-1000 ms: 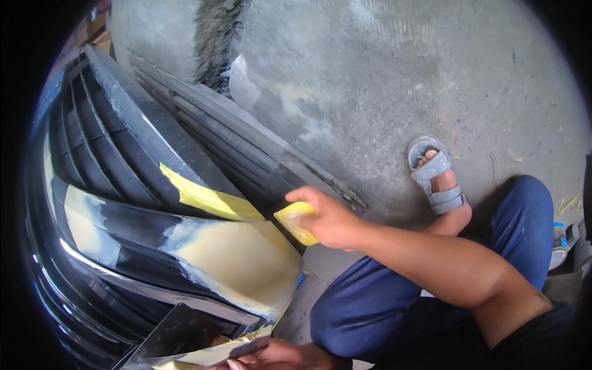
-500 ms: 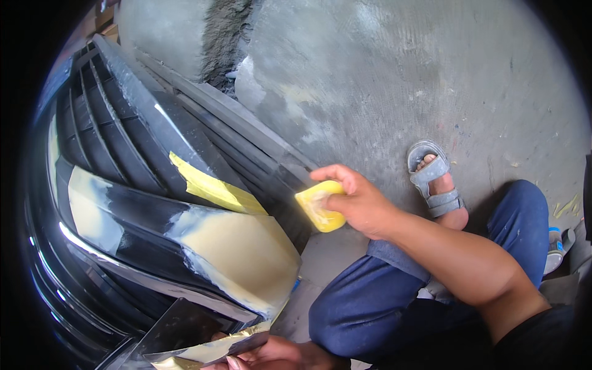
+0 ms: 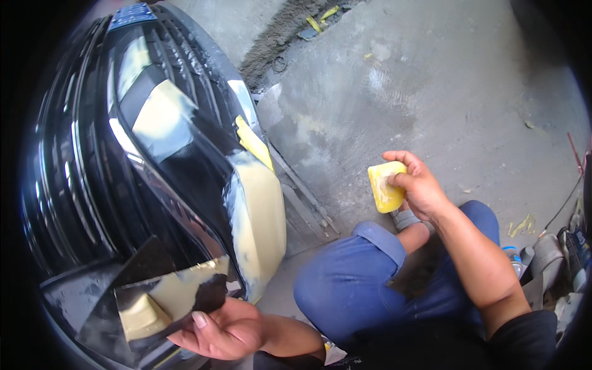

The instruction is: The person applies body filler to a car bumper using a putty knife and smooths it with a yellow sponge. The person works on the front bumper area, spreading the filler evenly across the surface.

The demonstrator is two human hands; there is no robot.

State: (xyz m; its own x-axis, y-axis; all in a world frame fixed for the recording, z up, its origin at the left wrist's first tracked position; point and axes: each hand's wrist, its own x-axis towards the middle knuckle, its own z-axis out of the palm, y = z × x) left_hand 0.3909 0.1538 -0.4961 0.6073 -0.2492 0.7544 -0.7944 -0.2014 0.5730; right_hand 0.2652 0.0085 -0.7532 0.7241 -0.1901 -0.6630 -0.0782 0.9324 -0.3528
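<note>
My right hand (image 3: 424,190) pinches a yellow putty spreader (image 3: 376,185), smeared with pale putty, in the air to the right of a black car bumper (image 3: 194,185). My left hand (image 3: 225,333) grips the edge of a dark flat mixing board (image 3: 211,295). Cream putty is spread across the board, with a thick lump (image 3: 143,317) at its left end. On the bumper, a large cream filler patch (image 3: 262,216) covers the near corner. Farther up lies a second, paler patch (image 3: 161,117). A strip of yellow masking tape (image 3: 251,143) sticks along the bumper's right edge.
Grey concrete floor (image 3: 444,105) spreads to the right, with a rough broken channel (image 3: 271,43) at the top. Grey strips (image 3: 302,203) lie beside the bumper. My bent knee (image 3: 345,277) is close to its corner. A can (image 3: 513,256) and clutter stand at the right.
My right hand and the spreader have moved away from the bumper, to the right. The mixing board in my left hand has come up into fuller view. The whole view has shifted.
</note>
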